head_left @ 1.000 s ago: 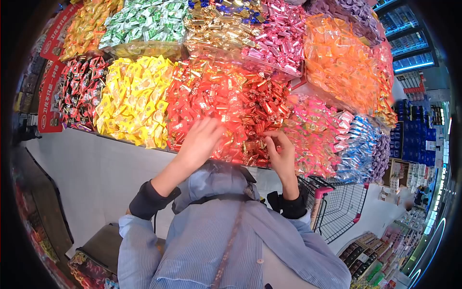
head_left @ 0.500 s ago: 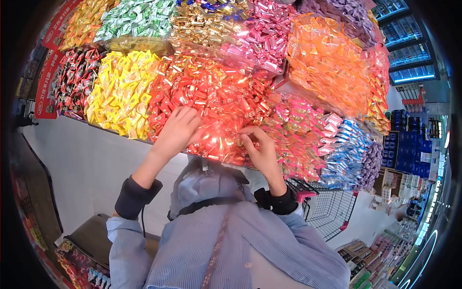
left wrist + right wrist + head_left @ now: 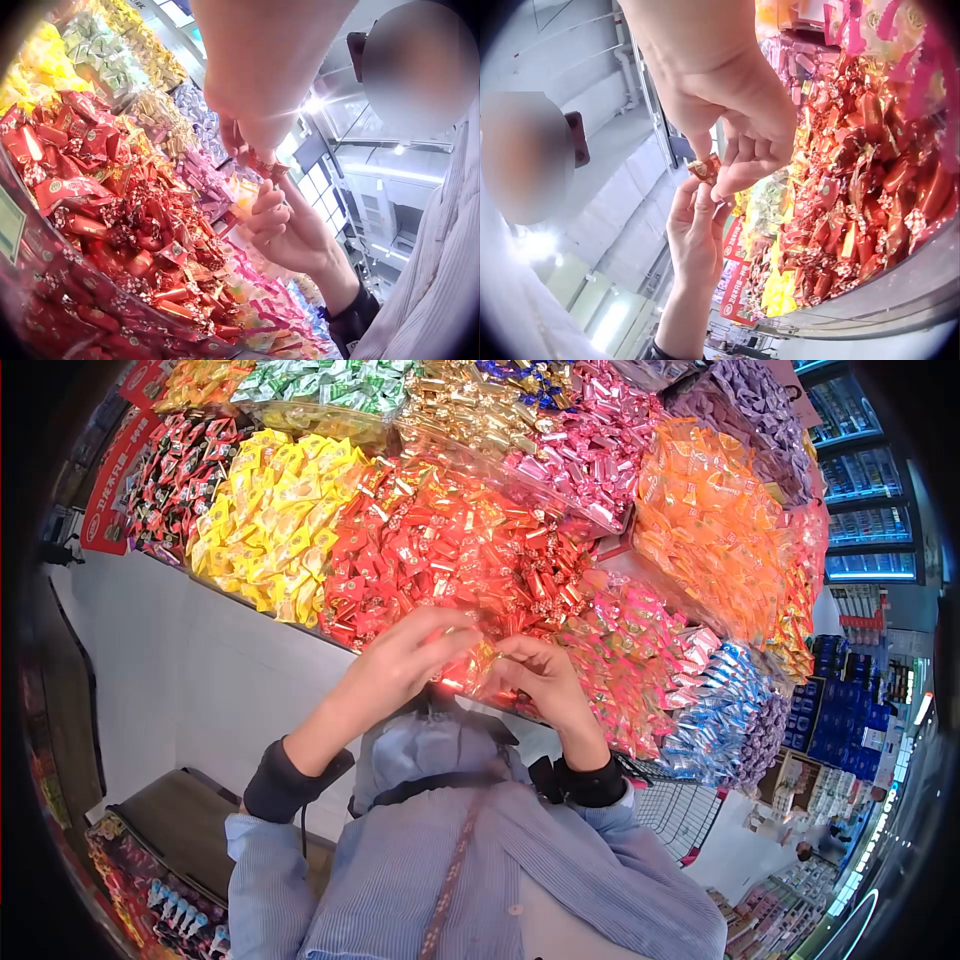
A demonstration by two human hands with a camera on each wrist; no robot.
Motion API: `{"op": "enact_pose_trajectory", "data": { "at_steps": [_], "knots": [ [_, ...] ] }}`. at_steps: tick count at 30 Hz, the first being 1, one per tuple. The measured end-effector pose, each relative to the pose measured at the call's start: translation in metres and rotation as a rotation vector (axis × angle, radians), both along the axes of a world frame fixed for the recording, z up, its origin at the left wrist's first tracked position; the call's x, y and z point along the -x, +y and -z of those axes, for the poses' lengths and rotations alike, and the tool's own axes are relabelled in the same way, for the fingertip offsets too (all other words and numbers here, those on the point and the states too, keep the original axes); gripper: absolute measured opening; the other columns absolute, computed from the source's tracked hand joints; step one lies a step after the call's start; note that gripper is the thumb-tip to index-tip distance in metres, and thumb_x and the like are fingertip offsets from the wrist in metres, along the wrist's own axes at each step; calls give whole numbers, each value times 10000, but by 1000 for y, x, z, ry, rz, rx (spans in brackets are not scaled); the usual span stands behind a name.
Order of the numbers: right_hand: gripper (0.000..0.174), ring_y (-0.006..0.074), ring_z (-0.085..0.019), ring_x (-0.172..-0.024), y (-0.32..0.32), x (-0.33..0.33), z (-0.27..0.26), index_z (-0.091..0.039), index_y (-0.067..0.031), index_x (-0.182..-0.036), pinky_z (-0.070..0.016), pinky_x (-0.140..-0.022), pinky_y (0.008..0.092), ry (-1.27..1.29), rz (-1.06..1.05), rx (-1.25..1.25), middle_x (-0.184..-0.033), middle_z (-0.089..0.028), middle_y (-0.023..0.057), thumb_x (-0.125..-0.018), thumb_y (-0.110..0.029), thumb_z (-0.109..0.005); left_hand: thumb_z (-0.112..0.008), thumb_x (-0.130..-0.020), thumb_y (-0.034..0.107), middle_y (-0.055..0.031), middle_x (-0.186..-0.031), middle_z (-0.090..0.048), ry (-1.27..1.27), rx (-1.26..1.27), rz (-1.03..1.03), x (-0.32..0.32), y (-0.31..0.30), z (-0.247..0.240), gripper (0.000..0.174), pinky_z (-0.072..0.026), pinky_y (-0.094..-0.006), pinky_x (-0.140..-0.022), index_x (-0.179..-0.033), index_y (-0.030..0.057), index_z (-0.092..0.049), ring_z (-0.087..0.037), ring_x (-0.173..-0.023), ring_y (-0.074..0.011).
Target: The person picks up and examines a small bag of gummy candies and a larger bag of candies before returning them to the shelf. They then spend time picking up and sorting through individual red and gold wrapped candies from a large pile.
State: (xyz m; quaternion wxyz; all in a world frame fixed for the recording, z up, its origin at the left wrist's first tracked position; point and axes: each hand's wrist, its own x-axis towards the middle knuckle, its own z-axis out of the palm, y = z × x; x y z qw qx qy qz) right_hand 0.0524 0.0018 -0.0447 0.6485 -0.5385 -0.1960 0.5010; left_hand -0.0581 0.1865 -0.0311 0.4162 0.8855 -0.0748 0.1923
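Observation:
In the right wrist view a small red-wrapped candy (image 3: 705,169) is between the two hands. My left hand (image 3: 408,652) pinches it from one side with thumb and fingers. The right hand (image 3: 548,682) pinches its other side, thumb against the wrapper and the remaining fingers curled in. Seen from the left wrist, the candy (image 3: 274,169) sits between both sets of fingertips, in front of the heaped candies. In the head view both hands meet over the front edge of a bin of red-wrapped candies (image 3: 400,560).
Yellow-wrapped candies (image 3: 285,520) fill the bin to the left; pink-wrapped ones (image 3: 620,660) and blue ones (image 3: 715,700) lie to the right. Orange packets (image 3: 705,525) are heaped behind. A shopping cart (image 3: 680,815) stands at the right, below the display.
The hands were apart over the red candies, then came together, the left moving right toward the right hand. A red candy is now pinched between them. The head view has shifted a little.

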Motion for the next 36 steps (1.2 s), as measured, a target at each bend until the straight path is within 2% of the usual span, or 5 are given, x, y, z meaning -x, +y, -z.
{"op": "enact_pose_trajectory", "data": {
  "at_steps": [8, 11, 13, 25, 36],
  "knots": [
    [34, 95, -587, -748, 14, 7, -3, -546, 2, -915, -473, -691, 236, -31, 9, 10, -826, -620, 42, -884, -11, -551, -592, -824, -9, -79, -1080, -596, 10, 264, 38, -10, 17, 0, 251, -481, -292, -817, -1074, 8, -600, -599, -939, -185],
    [26, 96, -589, -757, 21, 9, -4, -535, 0, -884, -471, -696, 238, -116, 49, 29, -822, -616, 45, -872, 7, -557, -596, -849, 25, -71, -1030, -617, 283, 873, -78, -13, 13, -8, 215, -477, -258, -782, -1062, -10, -586, -587, -924, -116],
    [35, 96, -590, -764, 24, 11, -7, -533, 0, -867, -468, -700, 238, -183, 75, 39, -818, -609, 40, -863, 19, -562, -580, -879, 60, -57, -968, -621, 353, 962, -43, -14, 16, -5, 186, -473, -237, -756, -1049, -14, -579, -583, -876, -82],
    [33, 86, -585, -768, 40, 3, -8, -555, -2, -847, -458, -708, 231, -237, 4, 89, -796, -608, 20, -850, 9, -586, -595, -882, 102, -25, -791, -621, 389, 1073, -23, -13, 36, 9, 106, -468, -223, -632, -892, -3, -597, -592, -713, -77],
    [24, 92, -592, -745, 46, 0, -10, -574, 0, -865, -464, -697, 242, -203, 11, 86, -794, -625, 32, -868, -21, -584, -595, -883, 96, -7, -763, -611, 379, 1087, -75, -16, 39, 7, 80, -465, -215, -644, -876, 16, -595, -574, -678, -64]
  ]
}}
